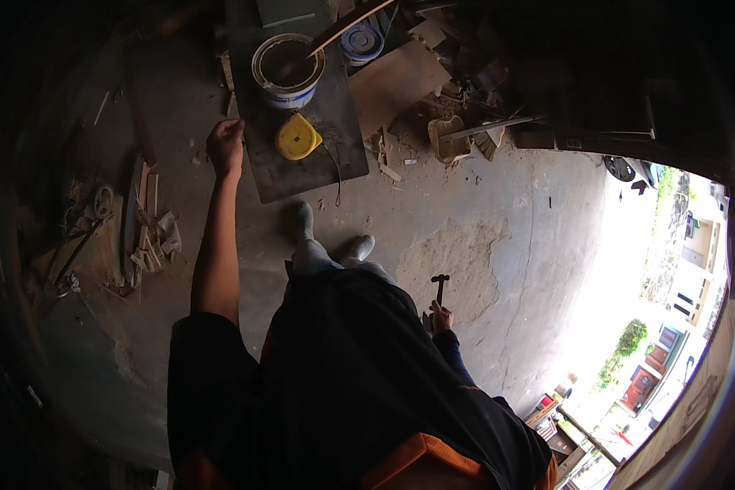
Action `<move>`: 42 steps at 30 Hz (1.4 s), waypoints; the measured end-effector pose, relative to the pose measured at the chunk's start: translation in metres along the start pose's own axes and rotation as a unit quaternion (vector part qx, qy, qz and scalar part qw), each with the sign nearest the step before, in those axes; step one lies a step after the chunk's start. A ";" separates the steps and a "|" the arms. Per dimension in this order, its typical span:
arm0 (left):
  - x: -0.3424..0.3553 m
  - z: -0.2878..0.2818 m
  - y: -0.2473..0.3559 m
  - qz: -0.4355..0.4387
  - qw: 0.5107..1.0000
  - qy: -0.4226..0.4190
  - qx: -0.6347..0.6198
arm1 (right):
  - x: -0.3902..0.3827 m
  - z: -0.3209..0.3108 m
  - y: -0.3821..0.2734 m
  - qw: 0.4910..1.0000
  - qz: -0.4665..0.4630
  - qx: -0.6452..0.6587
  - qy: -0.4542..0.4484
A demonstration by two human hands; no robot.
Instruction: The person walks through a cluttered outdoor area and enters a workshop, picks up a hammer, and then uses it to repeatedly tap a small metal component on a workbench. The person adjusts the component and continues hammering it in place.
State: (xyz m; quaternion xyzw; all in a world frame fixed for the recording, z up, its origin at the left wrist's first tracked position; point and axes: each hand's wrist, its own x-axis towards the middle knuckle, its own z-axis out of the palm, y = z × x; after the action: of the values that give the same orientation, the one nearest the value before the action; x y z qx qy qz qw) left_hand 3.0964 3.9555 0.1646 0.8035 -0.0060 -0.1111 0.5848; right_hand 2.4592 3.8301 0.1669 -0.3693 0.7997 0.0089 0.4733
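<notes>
Gripping a hammer [440,282] in our right hand [441,318], we could tip the bucket [292,101] near the table's [273,181] left edge if our left hand [225,148], grip unclear, bumps it.

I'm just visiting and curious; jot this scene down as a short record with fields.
Left hand: curled, near the edge of a dark board; contents unclear
Right hand: gripping a dark T-shaped tool
On the board: yellow rounded case, open bucket
Underfoot: worn floor
Picture's right: bright opening
</notes>
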 end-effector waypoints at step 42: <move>-0.109 0.134 0.139 -0.030 0.854 -0.518 0.030 | -0.031 0.024 0.022 0.994 -0.021 0.100 -0.027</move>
State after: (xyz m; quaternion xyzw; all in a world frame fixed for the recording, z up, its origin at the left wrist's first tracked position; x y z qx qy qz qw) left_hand 2.9818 3.8016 0.2751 0.6463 -0.2871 -0.5290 0.4691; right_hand 2.4732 3.8732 0.1700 -0.3367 0.7756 -0.0711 0.5292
